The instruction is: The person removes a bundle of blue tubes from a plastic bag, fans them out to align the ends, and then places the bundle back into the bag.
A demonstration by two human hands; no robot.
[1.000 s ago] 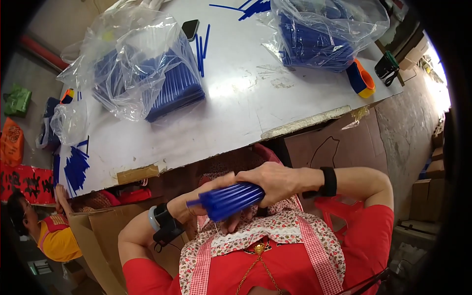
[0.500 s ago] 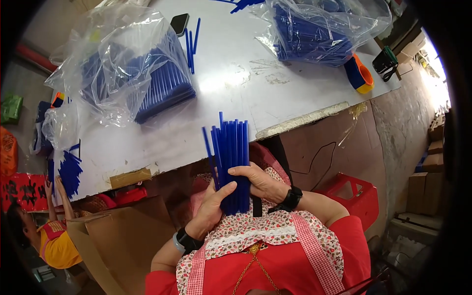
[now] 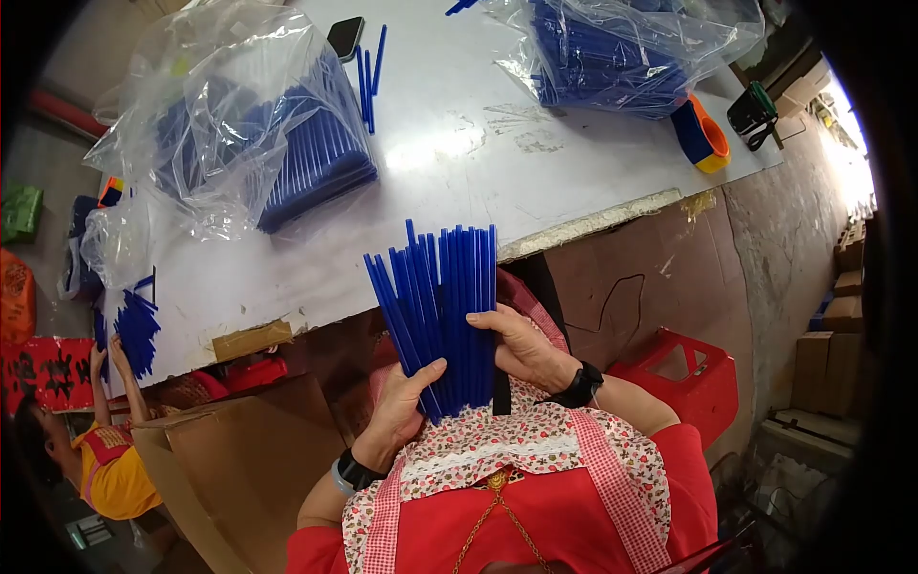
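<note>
A fanned bundle of thin blue plastic tubes (image 3: 449,306) stands roughly upright between my hands, just off the table's near edge. My left hand (image 3: 398,406) grips the lower left side, its thumb lying across the front of the tubes. On the other side my right hand (image 3: 526,350) presses its thumb over the front right tubes, with its fingers partly hidden behind them. The tubes' top ends are uneven, and those on the left lean outward.
Clear plastic bags hold more tubes on the white table (image 3: 421,182): a left bag (image 3: 229,105) and a right bag (image 3: 612,67). A phone (image 3: 346,38), loose tubes (image 3: 369,86) and a tape roll (image 3: 703,134) lie there too. A cardboard box (image 3: 249,469), red stool (image 3: 684,383) and co-worker (image 3: 110,459) are nearby.
The bundle has spread wider, its left tubes fanning out to the left. My right hand has shifted slightly right, and my left hand slightly left.
</note>
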